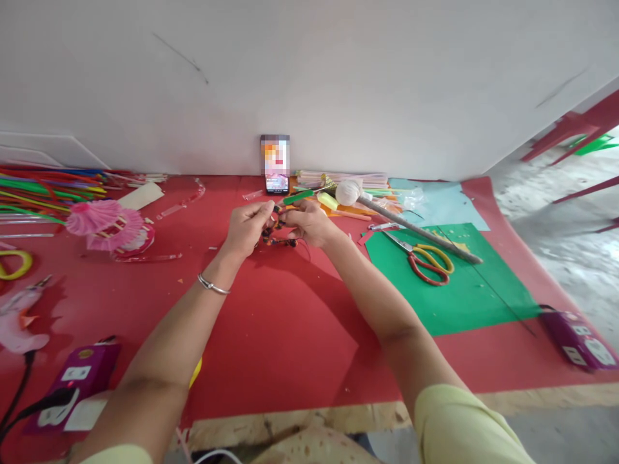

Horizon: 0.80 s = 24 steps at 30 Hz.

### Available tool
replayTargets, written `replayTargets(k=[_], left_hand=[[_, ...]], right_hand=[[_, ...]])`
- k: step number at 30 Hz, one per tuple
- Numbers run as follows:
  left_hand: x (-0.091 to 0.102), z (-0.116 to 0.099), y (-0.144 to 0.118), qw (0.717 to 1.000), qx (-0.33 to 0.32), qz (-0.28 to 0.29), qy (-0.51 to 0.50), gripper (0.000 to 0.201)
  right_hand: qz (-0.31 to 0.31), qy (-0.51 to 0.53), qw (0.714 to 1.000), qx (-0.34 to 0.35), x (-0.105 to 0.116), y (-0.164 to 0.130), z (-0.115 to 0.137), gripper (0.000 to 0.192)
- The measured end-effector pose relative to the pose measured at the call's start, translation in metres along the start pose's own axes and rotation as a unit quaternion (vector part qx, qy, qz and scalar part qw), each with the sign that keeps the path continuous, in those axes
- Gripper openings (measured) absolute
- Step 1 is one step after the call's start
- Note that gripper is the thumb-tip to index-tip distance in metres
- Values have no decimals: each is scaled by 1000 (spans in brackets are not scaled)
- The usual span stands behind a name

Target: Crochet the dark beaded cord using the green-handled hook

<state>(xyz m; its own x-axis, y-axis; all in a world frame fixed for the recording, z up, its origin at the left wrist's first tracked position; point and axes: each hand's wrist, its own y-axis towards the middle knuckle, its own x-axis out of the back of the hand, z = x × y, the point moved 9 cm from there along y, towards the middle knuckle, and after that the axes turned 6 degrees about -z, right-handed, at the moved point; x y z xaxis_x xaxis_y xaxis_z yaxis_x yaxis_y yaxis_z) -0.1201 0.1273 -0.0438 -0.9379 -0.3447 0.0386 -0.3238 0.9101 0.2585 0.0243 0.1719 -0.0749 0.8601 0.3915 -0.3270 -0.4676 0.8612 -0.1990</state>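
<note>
Both hands met above the red tabletop (290, 335). The left hand (249, 225) and right hand (309, 222) each had their grip pinched on a small orange-and-black beaded piece (276, 233), held between them just before the phone (275, 164). Scissors (428, 258) lay on green paper (459, 290).

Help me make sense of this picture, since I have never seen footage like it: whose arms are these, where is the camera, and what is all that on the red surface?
The camera sits on a person's head, looking down at their own arms. The left hand and right hand together hold a small beaded piece with a green stick above the red mat. On the green sheet lie scissors. A phone leans on the wall. Pink paper fans and coloured straws lie left.
</note>
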Motion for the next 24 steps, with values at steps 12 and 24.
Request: replayTargets(k=[12, 24], left_hand=[[-8, -2, -5, 998, 2, 64, -11, 56], [-5, 6, 0, 988, 75, -8, -134, 62]], right_hand=[[87, -1, 991, -103, 1, -3, -5, 53], [80, -47, 989, 117, -5, -1, 18, 47]])
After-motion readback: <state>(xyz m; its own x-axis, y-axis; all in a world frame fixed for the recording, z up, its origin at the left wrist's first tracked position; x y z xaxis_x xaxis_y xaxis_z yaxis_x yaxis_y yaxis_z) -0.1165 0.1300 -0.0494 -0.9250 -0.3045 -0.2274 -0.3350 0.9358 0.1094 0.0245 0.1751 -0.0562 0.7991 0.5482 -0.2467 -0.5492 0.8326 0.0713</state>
